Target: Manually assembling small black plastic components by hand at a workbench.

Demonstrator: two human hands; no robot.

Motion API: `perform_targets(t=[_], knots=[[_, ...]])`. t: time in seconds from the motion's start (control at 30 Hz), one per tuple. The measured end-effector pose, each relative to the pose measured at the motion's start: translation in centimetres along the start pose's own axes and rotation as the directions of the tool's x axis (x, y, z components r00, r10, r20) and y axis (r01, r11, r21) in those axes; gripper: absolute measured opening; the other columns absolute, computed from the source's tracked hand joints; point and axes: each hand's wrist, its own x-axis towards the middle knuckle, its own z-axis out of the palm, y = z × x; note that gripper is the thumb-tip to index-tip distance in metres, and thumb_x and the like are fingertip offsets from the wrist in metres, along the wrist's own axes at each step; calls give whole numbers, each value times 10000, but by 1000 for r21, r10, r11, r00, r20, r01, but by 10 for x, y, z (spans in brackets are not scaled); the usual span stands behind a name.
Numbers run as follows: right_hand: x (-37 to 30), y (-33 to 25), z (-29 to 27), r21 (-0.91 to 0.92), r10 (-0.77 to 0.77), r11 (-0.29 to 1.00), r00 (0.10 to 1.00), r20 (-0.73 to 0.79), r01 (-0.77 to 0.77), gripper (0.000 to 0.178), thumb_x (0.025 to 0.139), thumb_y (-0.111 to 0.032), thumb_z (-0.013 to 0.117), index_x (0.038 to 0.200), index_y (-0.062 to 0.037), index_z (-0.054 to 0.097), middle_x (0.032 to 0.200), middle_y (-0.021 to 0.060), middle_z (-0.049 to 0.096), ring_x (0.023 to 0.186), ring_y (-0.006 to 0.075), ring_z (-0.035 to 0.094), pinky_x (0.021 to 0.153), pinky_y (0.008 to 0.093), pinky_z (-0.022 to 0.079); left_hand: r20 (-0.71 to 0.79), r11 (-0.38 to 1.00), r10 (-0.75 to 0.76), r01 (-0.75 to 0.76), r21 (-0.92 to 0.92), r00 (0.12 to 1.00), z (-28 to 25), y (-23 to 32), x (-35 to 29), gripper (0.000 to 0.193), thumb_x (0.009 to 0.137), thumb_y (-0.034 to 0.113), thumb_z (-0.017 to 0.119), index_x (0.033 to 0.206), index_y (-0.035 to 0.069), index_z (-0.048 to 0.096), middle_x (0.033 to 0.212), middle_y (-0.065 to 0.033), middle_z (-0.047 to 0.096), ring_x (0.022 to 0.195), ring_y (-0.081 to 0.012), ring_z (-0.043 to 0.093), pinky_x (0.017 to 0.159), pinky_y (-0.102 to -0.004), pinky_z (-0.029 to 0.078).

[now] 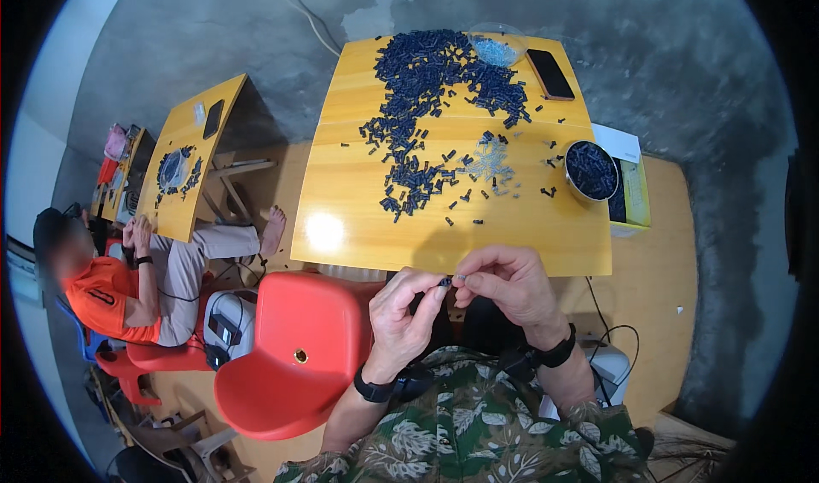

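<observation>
Just off the near edge of the yellow table [341, 201], my left hand [403, 317] pinches a small black plastic piece [444, 282] between thumb and forefinger. Close beside it, my right hand [509, 287] pinches a tiny clear piece [460, 278]. The two pieces are nearly together; whether they touch I cannot tell. A large spread of similar black pieces [426, 69] covers the back and middle of the table. Among them lies a small heap of clear pieces [489, 159].
A metal bowl [570, 184] full of black pieces stands at the table's right edge, by a box [636, 193]. At the back are a clear tub [497, 49] and a phone [550, 75]. A red chair [299, 338] stands left; beyond it, a person [111, 287] sits at another table [194, 133].
</observation>
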Motion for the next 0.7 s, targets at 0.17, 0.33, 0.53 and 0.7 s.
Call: perform_targets(t=[0.17, 0.33, 0.53, 0.7], knots=[[-2, -7, 5, -177, -21, 984, 999, -45, 13, 113, 908, -43, 659, 1007, 11, 649, 854, 54, 690, 746, 93, 666, 678, 215, 551, 32, 981, 53, -58, 186, 998, -1, 1, 4, 116, 842, -43, 660, 950, -2, 668, 844, -91, 673, 771, -175, 635, 693, -274, 489], [3, -5, 8, -321, -55, 946, 996, -67, 31, 95, 910, -50, 657, 986, 6, 647, 803, 13, 658, 707, 57, 621, 633, 193, 518, 70, 955, 101, -116, 271, 992, -1, 4, 13, 137, 811, -49, 671, 938, 1, 661, 810, -101, 653, 734, -206, 626, 654, -289, 482], [7, -1, 5, -405, -99, 913, 992, -79, 59, 77, 890, -31, 665, 954, 4, 643, 796, 10, 648, 675, 64, 599, 606, 208, 493, 107, 931, 168, -193, 310, 980, -1, 1, 20, 165, 790, -61, 671, 942, 0, 645, 806, -115, 642, 705, -248, 612, 640, -320, 485], [10, -2, 12, -845, -454, 406, 879, 144, 348, 115, 843, -10, 690, 944, -6, 635, 790, 42, 645, 693, 119, 634, 593, 273, 503, 131, 884, 191, -229, 407, 973, 0, 2, 22, 160, 785, -69, 665, 926, 1, 634, 781, -124, 620, 687, -276, 598, 626, -343, 483]])
